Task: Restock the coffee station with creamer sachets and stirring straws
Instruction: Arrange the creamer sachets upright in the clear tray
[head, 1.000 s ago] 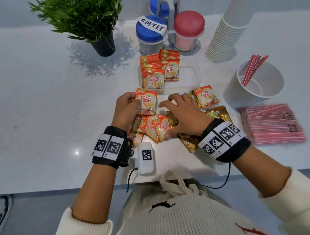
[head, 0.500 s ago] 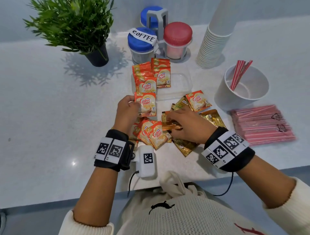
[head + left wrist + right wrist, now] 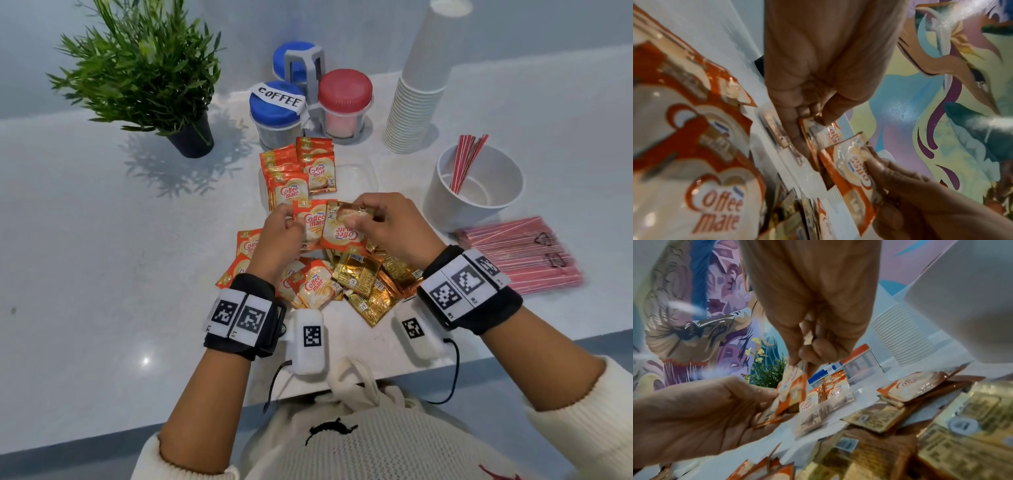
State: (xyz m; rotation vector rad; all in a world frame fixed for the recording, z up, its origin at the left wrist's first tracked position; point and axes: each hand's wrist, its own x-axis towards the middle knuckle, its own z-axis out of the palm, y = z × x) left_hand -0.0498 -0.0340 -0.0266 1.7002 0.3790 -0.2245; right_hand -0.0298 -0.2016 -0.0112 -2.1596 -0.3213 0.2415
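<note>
Counter: a pale speckled worktop [image 3: 85,246] runs the width of the room, everything on it gathered near the middle and right.
Cups: a tall stack of white paper cups [image 3: 416,102] stands at the back right, by a green potted plant [image 3: 144,68] and blue- and red-lidded jars [image 3: 310,99] in a grey rack.
Straw holder: a round white tub [image 3: 474,210] holds a few red stirring straws [image 3: 466,161] leaning on its left wall; a flat bundle of pink-wrapped straws [image 3: 524,253] lies just in front of it.
Tray: a clear plastic tray [image 3: 356,178] behind the hands holds orange creamer sachets standing upright [image 3: 291,171] at its left end.
Loose pile: orange and gold foil sachets [image 3: 346,281] lie scattered under and between the wrists.
Left hand: the left hand [image 3: 279,236] is raised above the pile, palm away, thumb and curled fingers pinching the left edge of an upright orange Coffee-mate sachet [image 3: 313,222].
Right hand: the right hand [image 3: 394,226] is level with it, wrist cocked outward, fingertips pinching the top of a second orange sachet turned upside down [image 3: 342,233], which overlaps the first one's right edge.
Wrist views: both show thumb pressed to forefinger on the foil; the other fingers curl in.
</note>
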